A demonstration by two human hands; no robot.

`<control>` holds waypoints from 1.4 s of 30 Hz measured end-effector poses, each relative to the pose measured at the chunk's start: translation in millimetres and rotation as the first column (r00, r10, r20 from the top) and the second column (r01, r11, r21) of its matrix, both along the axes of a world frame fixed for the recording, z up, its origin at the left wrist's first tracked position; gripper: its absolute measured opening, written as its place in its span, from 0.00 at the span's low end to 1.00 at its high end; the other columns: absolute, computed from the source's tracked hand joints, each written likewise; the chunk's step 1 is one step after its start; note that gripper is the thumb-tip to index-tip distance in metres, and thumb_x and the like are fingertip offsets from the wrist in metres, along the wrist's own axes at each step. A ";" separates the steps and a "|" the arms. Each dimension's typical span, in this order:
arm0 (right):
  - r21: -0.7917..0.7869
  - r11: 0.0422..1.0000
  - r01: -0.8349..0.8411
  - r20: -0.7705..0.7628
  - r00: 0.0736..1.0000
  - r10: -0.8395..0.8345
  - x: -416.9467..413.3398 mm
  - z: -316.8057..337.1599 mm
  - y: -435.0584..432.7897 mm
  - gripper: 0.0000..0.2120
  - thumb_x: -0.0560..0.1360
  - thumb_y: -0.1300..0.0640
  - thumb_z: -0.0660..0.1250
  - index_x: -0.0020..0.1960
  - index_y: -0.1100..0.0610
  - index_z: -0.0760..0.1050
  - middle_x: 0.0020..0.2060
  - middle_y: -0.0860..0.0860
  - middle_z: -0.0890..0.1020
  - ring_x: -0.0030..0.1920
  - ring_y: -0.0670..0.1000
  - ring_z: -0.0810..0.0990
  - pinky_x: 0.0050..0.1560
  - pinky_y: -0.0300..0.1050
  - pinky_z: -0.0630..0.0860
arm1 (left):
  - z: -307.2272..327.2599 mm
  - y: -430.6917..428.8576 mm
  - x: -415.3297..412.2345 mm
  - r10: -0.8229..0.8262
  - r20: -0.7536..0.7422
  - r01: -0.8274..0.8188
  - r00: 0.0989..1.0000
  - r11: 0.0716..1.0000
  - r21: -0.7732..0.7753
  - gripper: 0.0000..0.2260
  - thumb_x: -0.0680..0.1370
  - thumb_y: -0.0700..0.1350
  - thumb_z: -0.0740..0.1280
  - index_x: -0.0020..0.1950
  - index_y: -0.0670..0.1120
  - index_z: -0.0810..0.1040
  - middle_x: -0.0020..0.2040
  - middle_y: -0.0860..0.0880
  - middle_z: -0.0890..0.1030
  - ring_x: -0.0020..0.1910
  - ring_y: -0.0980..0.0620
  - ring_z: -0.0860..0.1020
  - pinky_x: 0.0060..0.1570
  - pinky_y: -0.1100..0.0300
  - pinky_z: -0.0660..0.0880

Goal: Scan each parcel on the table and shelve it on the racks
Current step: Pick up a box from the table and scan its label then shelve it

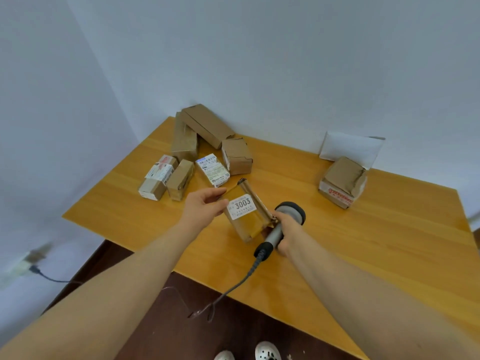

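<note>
Left fingers: the left hand [205, 207] pinches the parcel [245, 226] at its far-left corner, with the fingers [217, 193] along the far edge and the thumb pressed in beside the label.
Right fingers: they are curled tight round the grey handle of the scanner [275, 231], and the right hand [290, 233] has nothing else in its grip. One fingertip looks to brush the parcel's right edge, though that is hard to tell for sure.
Parcel: it is up off the surface [363, 242], tilted, held between the two hands.
Long axis: it runs from the far end back toward the person, slanting a little right at the near end.
Label: the white "3003" sticker [242, 206] faces up at the camera, just right of the left thumb.
Key relation: the scanner head sits just beside the parcel's right edge, so the label lies to its left. Which way the scan window points cannot be made out.
Arms: both reach forward and converge, the left slightly further out and the right wrist cocked inward.
Judgement: this is the scan step, and the head likely needs swinging left over the label.
Cable: the cable [248, 275] trails off the near edge to the floor.
Waiting: a cluster of boxes [185, 162] sits far left, with one more box [342, 181] and a white mailer [349, 149] far right.
Racks: not in view.
</note>
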State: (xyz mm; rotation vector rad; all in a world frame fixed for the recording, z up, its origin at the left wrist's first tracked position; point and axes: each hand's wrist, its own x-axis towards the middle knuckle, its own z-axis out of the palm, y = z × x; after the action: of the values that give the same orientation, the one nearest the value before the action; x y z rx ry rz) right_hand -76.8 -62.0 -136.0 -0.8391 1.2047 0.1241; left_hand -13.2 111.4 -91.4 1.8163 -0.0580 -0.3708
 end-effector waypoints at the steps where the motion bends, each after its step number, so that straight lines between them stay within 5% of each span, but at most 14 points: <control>1: 0.012 1.000 -0.021 0.005 1.000 0.021 -0.3 1.4 -0.9 0.23 0.72 0.55 0.74 0.63 0.62 0.73 0.48 0.58 0.80 0.40 0.56 0.78 0.36 0.50 0.76 | 1.6 0.0 -1.3 0.028 -0.021 -0.028 0.999 0.999 -0.025 0.14 0.75 0.34 0.70 0.60 0.39 0.80 0.54 0.42 0.81 0.50 0.49 0.80 0.43 0.65 0.80; 5: 0.027 0.998 -0.064 0.013 0.998 0.064 -5.5 6.9 -5.2 0.18 0.74 0.56 0.72 0.61 0.62 0.73 0.44 0.58 0.80 0.35 0.55 0.77 0.34 0.49 0.76 | 4.8 -2.8 -7.5 0.057 -0.037 -0.059 0.998 0.997 -0.055 0.11 0.76 0.35 0.69 0.58 0.38 0.80 0.51 0.44 0.81 0.46 0.54 0.81 0.40 0.67 0.80; 10: 0.069 0.993 -0.093 0.016 0.996 0.092 -10.9 12.3 -9.5 0.12 0.76 0.56 0.70 0.54 0.62 0.73 0.37 0.57 0.79 0.33 0.54 0.77 0.34 0.47 0.76 | 10.3 -7.0 -13.2 0.054 -0.056 -0.058 0.997 0.996 -0.062 0.12 0.75 0.35 0.70 0.58 0.41 0.80 0.52 0.46 0.81 0.53 0.49 0.80 0.43 0.66 0.79; 13: 0.079 0.989 -0.125 0.019 0.992 0.124 -14.2 18.7 -13.0 0.09 0.77 0.57 0.68 0.47 0.62 0.73 0.34 0.57 0.78 0.32 0.54 0.76 0.34 0.47 0.76 | 11.8 -12.3 -18.4 -0.203 0.029 0.196 0.979 0.965 0.175 0.30 0.69 0.36 0.76 0.68 0.47 0.69 0.62 0.50 0.73 0.59 0.54 0.73 0.47 0.71 0.72; 15: 0.109 0.984 -0.138 0.024 0.990 0.136 -14.1 21.3 -13.9 0.09 0.78 0.57 0.67 0.45 0.62 0.73 0.30 0.56 0.78 0.31 0.54 0.76 0.35 0.47 0.76 | 8.2 -19.1 -24.3 -0.367 0.082 0.319 0.927 0.882 0.347 0.50 0.62 0.43 0.82 0.75 0.48 0.55 0.69 0.48 0.63 0.69 0.50 0.64 0.64 0.62 0.69; 17: 0.135 0.980 -0.147 0.020 0.989 0.145 -13.6 23.3 -14.3 0.09 0.78 0.56 0.67 0.46 0.63 0.74 0.28 0.56 0.79 0.30 0.54 0.76 0.35 0.46 0.76 | 3.8 -25.5 -29.4 -0.449 0.130 0.334 0.884 0.800 0.498 0.62 0.58 0.50 0.83 0.78 0.50 0.41 0.74 0.48 0.52 0.74 0.49 0.53 0.72 0.51 0.57; 20: 0.124 0.974 -0.189 0.035 0.982 0.186 -13.5 29.3 -17.4 0.11 0.77 0.54 0.68 0.49 0.64 0.75 0.28 0.56 0.80 0.32 0.53 0.78 0.32 0.45 0.76 | 3.0 -28.6 -28.4 -0.526 0.186 0.319 0.830 0.720 0.616 0.69 0.57 0.54 0.83 0.75 0.49 0.29 0.75 0.47 0.46 0.76 0.48 0.46 0.73 0.50 0.53; 24: 0.077 0.975 -0.211 0.149 0.969 0.197 -10.0 44.4 -17.0 0.14 0.76 0.52 0.69 0.53 0.63 0.74 0.36 0.57 0.80 0.33 0.53 0.78 0.32 0.45 0.75 | 14.0 -24.1 -24.1 -0.517 0.340 0.208 0.786 0.738 0.642 0.66 0.60 0.52 0.81 0.76 0.45 0.31 0.75 0.46 0.49 0.75 0.46 0.50 0.71 0.57 0.55; 28: -0.059 0.986 -0.158 0.330 0.929 0.168 -1.6 64.3 -11.7 0.16 0.73 0.48 0.72 0.54 0.57 0.74 0.32 0.54 0.78 0.30 0.51 0.75 0.35 0.45 0.74 | 40.3 -10.4 -1.7 -0.365 0.440 0.017 0.821 0.785 0.620 0.65 0.59 0.49 0.81 0.77 0.46 0.33 0.75 0.42 0.50 0.75 0.43 0.50 0.73 0.48 0.57; 32: -0.143 0.937 -0.319 0.452 0.821 0.349 -1.3 93.0 1.2 0.13 0.72 0.56 0.73 0.52 0.59 0.74 0.27 0.52 0.75 0.24 0.49 0.72 0.29 0.40 0.71 | 63.6 14.7 25.4 -0.296 0.497 -0.124 0.815 0.750 0.650 0.64 0.59 0.49 0.82 0.78 0.46 0.37 0.75 0.42 0.51 0.74 0.41 0.54 0.71 0.48 0.63; 37: -0.407 0.759 -0.507 0.416 0.638 0.649 -4.1 123.1 29.2 0.07 0.71 0.65 0.71 0.41 0.60 0.74 0.25 0.53 0.74 0.23 0.49 0.69 0.26 0.39 0.69 | 77.8 36.0 42.1 -0.291 0.506 -0.213 0.812 0.658 0.722 0.62 0.61 0.50 0.81 0.78 0.47 0.37 0.74 0.43 0.51 0.74 0.41 0.53 0.68 0.47 0.64; 42: -0.484 0.705 -0.518 0.361 0.615 0.701 -3.3 132.5 45.8 0.09 0.71 0.65 0.72 0.37 0.59 0.72 0.25 0.52 0.73 0.23 0.48 0.69 0.26 0.39 0.70 | 84.7 48.5 48.3 -0.287 0.507 -0.254 0.813 0.608 0.752 0.61 0.62 0.51 0.80 0.78 0.46 0.37 0.74 0.42 0.52 0.73 0.41 0.53 0.64 0.47 0.69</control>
State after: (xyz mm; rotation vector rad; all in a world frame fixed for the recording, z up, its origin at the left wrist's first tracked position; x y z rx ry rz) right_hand -80.1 -16.1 -3.5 -1.4763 0.3583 0.2426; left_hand 35.1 159.9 -6.7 2.8000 -0.4061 0.2522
